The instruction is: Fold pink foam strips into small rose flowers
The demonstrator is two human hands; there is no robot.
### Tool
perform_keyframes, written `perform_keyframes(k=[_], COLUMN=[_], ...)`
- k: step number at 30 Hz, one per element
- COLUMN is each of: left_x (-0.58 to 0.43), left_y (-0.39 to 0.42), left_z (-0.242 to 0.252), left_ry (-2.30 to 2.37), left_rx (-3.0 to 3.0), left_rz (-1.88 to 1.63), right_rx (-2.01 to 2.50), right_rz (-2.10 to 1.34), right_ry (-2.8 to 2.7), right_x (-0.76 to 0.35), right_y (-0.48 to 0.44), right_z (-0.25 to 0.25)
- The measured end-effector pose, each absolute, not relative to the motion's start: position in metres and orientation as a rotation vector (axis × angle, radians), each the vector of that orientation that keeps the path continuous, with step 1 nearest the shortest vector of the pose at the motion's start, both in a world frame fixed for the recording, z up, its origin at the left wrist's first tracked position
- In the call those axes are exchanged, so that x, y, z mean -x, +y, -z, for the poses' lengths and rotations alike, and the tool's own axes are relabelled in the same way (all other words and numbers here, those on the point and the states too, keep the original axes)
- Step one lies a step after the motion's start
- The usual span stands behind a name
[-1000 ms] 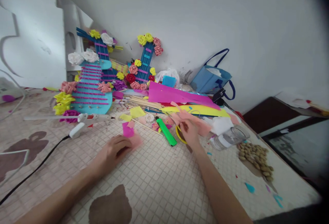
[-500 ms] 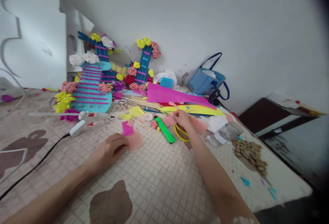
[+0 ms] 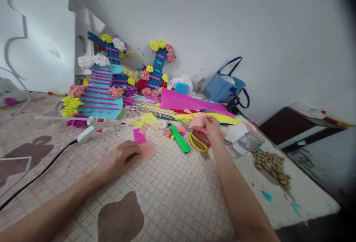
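On the table, my left hand point(image 3: 122, 159) rests with curled fingers, its fingertips closed at the left edge of a peach paper square point(image 3: 148, 151). A small magenta paper piece point(image 3: 139, 136) lies at that square's upper edge. Farther right, my right hand point(image 3: 212, 128) pinches another peach paper piece point(image 3: 197, 122), which is lifted and bent. Below that hand lie scissors point(image 3: 198, 146) with yellow and red handle loops. A green utility knife point(image 3: 180, 139) is to the left of the scissors.
A glue gun point(image 3: 93, 126) lies at left, its black cord crossing the table. Paper-flowered guitar-shaped crafts point(image 3: 100, 93) stand behind, near thin sticks point(image 3: 155, 110) and a magenta sheet point(image 3: 189, 103). At right are a glass jar point(image 3: 247, 142), peanuts point(image 3: 271, 168) and a blue bag point(image 3: 222, 88).
My right hand has moved right and raised a peach paper piece, uncovering the scissors' red loop. My left hand stays beside its paper. The view has shifted slightly.
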State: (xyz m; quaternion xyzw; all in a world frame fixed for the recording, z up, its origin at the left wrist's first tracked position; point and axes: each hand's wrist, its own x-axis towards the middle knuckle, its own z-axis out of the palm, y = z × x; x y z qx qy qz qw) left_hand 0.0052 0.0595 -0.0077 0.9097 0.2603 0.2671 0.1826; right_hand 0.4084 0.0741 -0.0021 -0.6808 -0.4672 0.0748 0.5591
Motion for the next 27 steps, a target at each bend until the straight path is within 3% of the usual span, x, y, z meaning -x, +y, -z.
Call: perform_keyframes(k=[7,19,27], left_x=[-0.005,-0.005,-0.006], left_y=[0.060,0.060,0.058], left_z=[0.008,0.010,0.007], left_ry=[0.722,0.732,0.726], left_rx=[-2.563,-2.595,-2.600], left_rz=[-0.738,-0.755,-0.757], right_rx=[1.641,1.927,1.831], right_rz=[-0.189,0.208,0.357], right_ry=[-1.241,-1.361,-1.103], right_x=[-0.395,-0.434,-0.442], right_y=[0.077,0.048,0.047], right_z=[0.011,-0.014,-0.032])
